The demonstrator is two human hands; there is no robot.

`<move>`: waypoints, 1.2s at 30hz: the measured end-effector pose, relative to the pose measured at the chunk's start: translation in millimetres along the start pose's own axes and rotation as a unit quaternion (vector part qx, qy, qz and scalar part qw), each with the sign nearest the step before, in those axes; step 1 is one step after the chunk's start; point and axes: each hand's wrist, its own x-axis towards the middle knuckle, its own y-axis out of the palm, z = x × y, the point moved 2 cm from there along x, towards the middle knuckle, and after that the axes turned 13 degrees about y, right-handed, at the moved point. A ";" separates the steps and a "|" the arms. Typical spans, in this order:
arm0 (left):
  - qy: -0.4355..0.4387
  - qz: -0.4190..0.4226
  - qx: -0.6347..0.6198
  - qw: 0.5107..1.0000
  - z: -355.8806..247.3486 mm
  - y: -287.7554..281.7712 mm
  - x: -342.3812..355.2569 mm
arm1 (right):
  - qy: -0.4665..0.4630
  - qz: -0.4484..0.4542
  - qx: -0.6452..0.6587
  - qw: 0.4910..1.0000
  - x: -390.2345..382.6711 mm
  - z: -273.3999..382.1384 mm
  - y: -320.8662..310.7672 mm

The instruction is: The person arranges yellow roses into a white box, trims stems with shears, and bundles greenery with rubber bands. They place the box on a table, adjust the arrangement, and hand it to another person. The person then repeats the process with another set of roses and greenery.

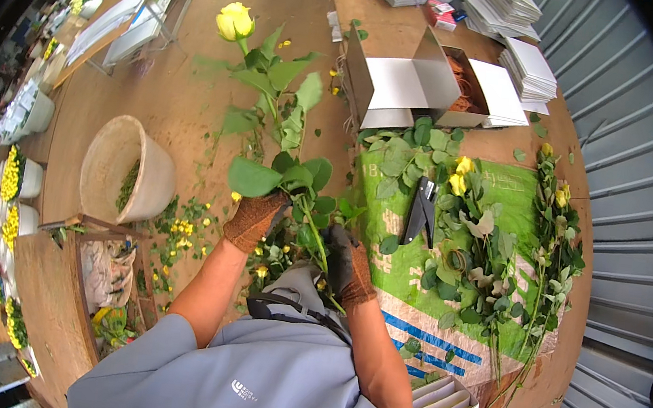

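Observation:
A long-stemmed yellow rose (235,22) slants across the middle, its bloom far from me and its cut end close to my waist. My left hand (257,220), in a brown and black work glove, is closed on it among the leaves; leaves partly cover the fingers. Lower down, my gloved right hand (348,264) is closed at the bare green stem, its fingertips partly hidden. To the right, a black stapler-like hand tool (421,212) rests on a green printed sack (396,266). Beside it lie other yellow roses (460,176) with leafy stems.
An open cardboard box (471,120) with orange-brown bands stands at the far right of the bench, near stacked white card (501,9). A pale bucket (158,179) stands on the left. Leaves and petals (185,229) litter the floor. Corrugated metal wall (635,209) borders the bench.

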 end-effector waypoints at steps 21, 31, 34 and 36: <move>-0.081 0.049 -0.152 0.984 35.9 -16.7 -14.0 | 0.220 0.050 0.081 0.971 0.5 13.2 11.6; -0.075 0.043 -0.223 0.971 32.4 -7.2 -13.0 | 0.279 -0.021 0.138 0.950 23.0 -41.5 17.8; -0.067 0.008 -0.257 0.964 45.1 -15.3 -15.9 | 0.306 -0.030 0.183 0.934 20.0 -48.7 18.9; -0.091 -0.034 -0.248 0.964 48.3 -18.8 -21.7 | 0.258 -0.043 0.134 0.956 21.2 -51.7 17.3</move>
